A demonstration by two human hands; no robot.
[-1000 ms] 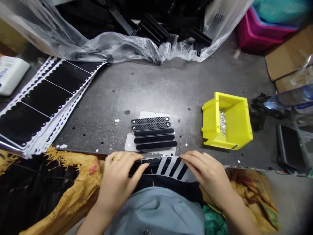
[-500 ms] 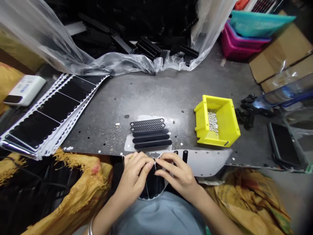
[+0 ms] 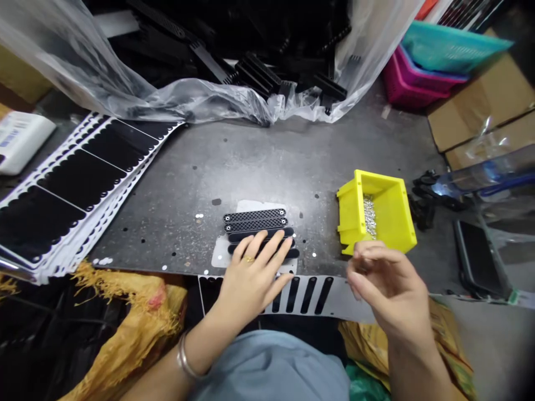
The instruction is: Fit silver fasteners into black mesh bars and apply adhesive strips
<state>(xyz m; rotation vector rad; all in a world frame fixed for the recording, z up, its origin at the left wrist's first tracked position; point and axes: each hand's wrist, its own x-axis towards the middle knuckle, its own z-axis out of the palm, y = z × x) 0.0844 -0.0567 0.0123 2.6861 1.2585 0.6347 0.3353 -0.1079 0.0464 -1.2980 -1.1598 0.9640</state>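
Observation:
My left hand [image 3: 254, 273] lies palm down with spread fingers over the smooth black strips [image 3: 267, 234] on the table, fingertips touching them. Just behind them are two black lattice-patterned strips [image 3: 254, 220] with a small metal piece at each end. At the front of the yellow bin [image 3: 387, 217] is my right hand [image 3: 390, 284], its fingers curled towards the thumb; anything between them is too blurred to make out. Below both hands, a white sheet with black strip stickers [image 3: 309, 295] hangs at the table edge, partly behind my left hand.
Small metal parts [image 3: 370, 217] lie in the bin. A stack of black-printed sheets [image 3: 83, 178] is on the left. Black parts fill a clear plastic bag [image 3: 225, 106] at the back. A phone [image 3: 480, 256] rests at the right, and pink baskets [image 3: 413, 81] stand behind.
My hands have parted from the sheet at the table edge. The left has moved up onto the black strips, the right across towards the yellow bin. More of the sheet shows.

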